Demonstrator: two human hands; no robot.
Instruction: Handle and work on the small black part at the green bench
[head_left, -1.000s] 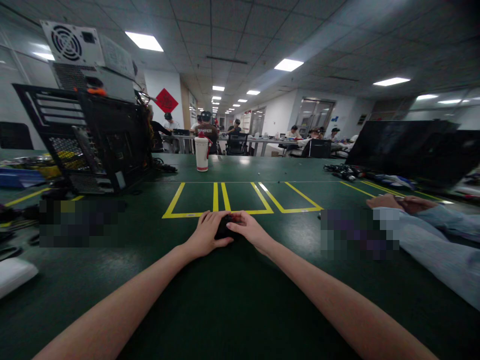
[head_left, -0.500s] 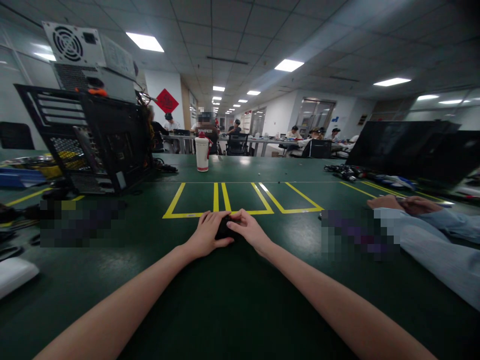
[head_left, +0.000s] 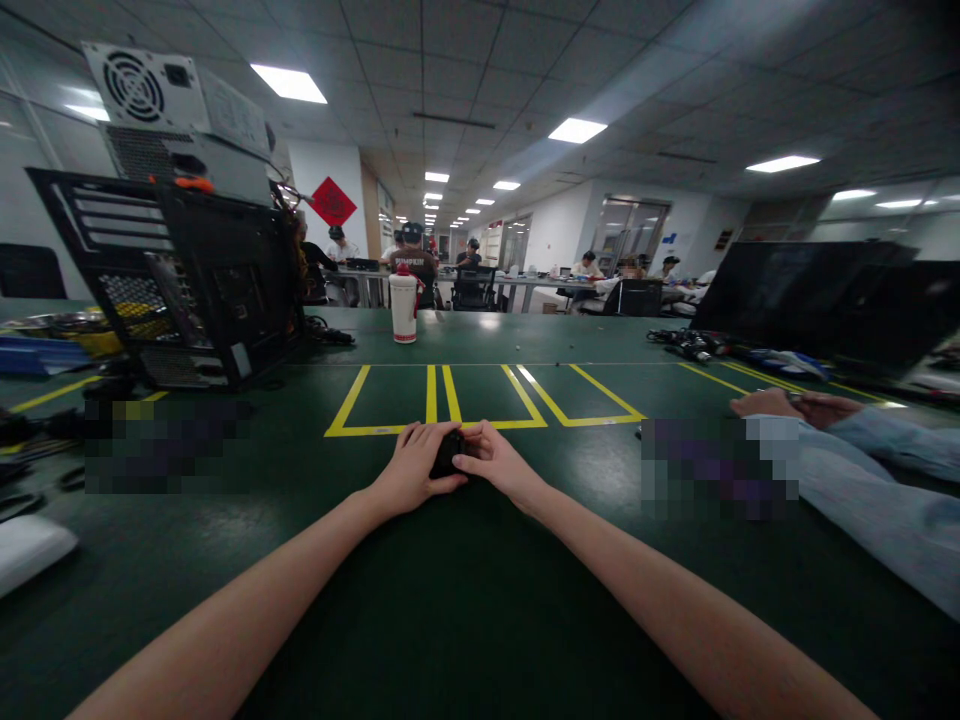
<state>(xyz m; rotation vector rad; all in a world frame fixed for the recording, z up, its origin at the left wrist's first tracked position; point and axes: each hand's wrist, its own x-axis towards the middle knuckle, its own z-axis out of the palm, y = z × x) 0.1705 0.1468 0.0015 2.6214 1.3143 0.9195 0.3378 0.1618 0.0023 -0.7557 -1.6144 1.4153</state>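
A small black object (head_left: pixel 448 453) is held between both hands, low over the green table (head_left: pixel 480 600); its kind does not show. My left hand (head_left: pixel 411 463) wraps round its left side, thumb toward me and fingers over the top. My right hand (head_left: pixel 495 460) grips the right side, with the thumb against the near face and fingers at the back. Much of the object is covered by fingers. Just beyond the hands, yellow tape (head_left: pixel 382 431) marks several box outlines on the tabletop.
An opened black computer case (head_left: pixel 225 290) with a power supply (head_left: pixel 142 88) on top stands at left. A white bottle (head_left: pixel 403 308) stands farther back. Dark monitors (head_left: pixel 802 295) and cables are at right, near another person's sleeved arms (head_left: pixel 840 480). White object (head_left: pixel 30 550) at near left.
My right thumb has shifted slightly down along the near face of the black object, so more of it shows. Otherwise both hands stay in place.
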